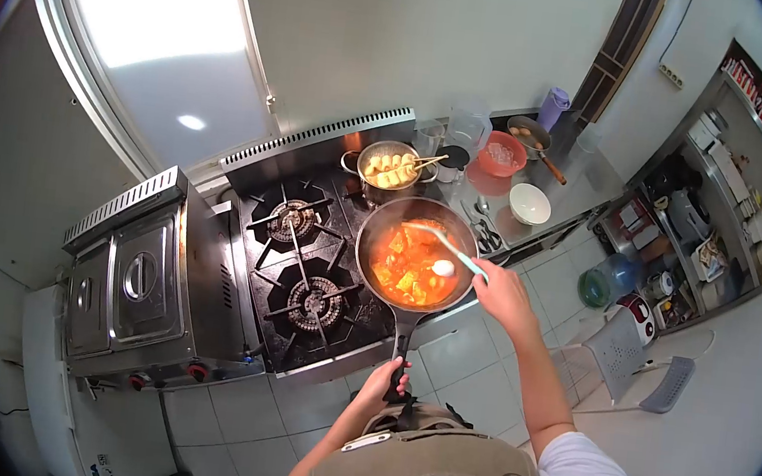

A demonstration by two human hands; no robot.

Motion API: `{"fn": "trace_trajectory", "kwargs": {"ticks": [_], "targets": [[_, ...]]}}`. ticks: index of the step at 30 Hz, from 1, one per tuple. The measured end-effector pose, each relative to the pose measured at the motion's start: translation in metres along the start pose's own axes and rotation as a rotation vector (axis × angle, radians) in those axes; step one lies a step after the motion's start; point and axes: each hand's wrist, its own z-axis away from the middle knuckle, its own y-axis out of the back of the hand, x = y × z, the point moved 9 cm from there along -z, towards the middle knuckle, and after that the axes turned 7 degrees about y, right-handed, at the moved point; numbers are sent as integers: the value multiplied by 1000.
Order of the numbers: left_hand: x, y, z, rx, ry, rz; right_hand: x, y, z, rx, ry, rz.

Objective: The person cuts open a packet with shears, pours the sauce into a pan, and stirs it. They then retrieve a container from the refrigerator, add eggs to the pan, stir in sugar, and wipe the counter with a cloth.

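Note:
My left hand (379, 385) is wrapped round the dark handle of a deep frying pan (407, 318) over the right side of the stove. Orange-red stew (408, 265) fills the pan, with yellowish pieces in it and a white egg (443, 268) near the right side. My right hand (502, 295) grips a cooking utensil (455, 250) by its teal handle. Its pale shaft reaches over the pan, and the far end lies in the sauce at the upper part, so its head is hidden.
Behind the pan stands a pot (389, 166) of skewered pieces. Left are bare gas burners (315, 304) and a steel lidded unit (146, 277). The right counter holds a white bowl (530, 204), a red bowl (501, 154) and a small wooden-handled pan (530, 135).

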Motion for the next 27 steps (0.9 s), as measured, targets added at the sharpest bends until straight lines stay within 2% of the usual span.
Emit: {"fn": "trace_trajectory", "kwargs": {"ticks": [2,4,5,8,11,16,22,27], "targets": [[4,-5,4,39,2,-5,10,-22,-23,-11,25,25],[4,-6,5,31,-25,-29,7,-39,-38,74,55,88],[5,-5,4,39,-31,-42,4,-50,-40,37,29,135],[5,-4,3,44,-17,-74,-30,-63,-27,53,84,162],[9,-4,5,75,6,-94,-27,-97,-16,13,86,198],[12,-10,9,80,12,-96,-34,-89,11,-27,192,196],[10,-8,8,102,11,-66,-40,-68,30,-178,303,328],[8,-6,4,68,-28,-46,-30,-34,36,-306,237,392]]}}
